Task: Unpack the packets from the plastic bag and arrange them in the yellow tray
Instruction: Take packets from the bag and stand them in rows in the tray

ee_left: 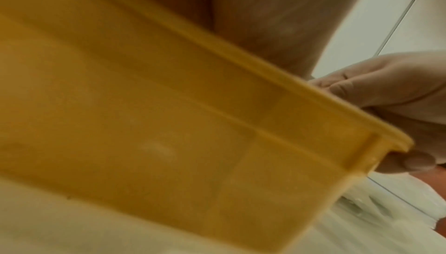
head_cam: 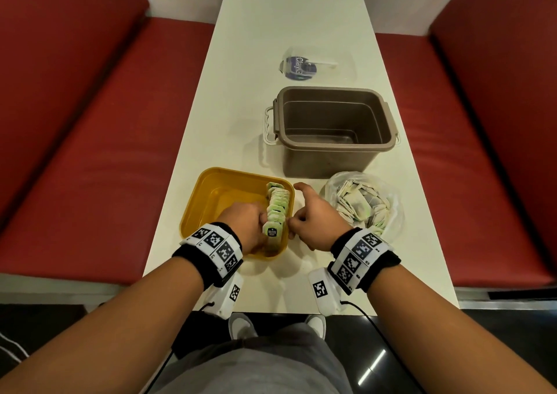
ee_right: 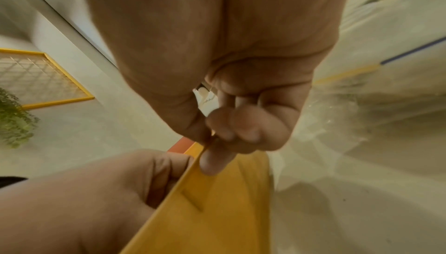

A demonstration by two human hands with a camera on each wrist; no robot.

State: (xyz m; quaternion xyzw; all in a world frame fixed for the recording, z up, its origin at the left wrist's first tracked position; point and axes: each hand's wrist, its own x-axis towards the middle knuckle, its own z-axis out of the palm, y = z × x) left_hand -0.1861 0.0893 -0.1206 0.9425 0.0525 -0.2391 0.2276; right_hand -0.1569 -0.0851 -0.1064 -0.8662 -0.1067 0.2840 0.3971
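Left hand inside yellow tray, fingers curled against row of packets along right wall, likely keeping them upright. Right hand pinches tray rim, steadying. Plastic bag nearby, far from empty.

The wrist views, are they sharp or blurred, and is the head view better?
Left wrist view: soft, the yellow tray wall fills it, out of focus. Right wrist view: the right hand is blurred at this close range. Head view: sharper, the packets are distinct, the edges bend.
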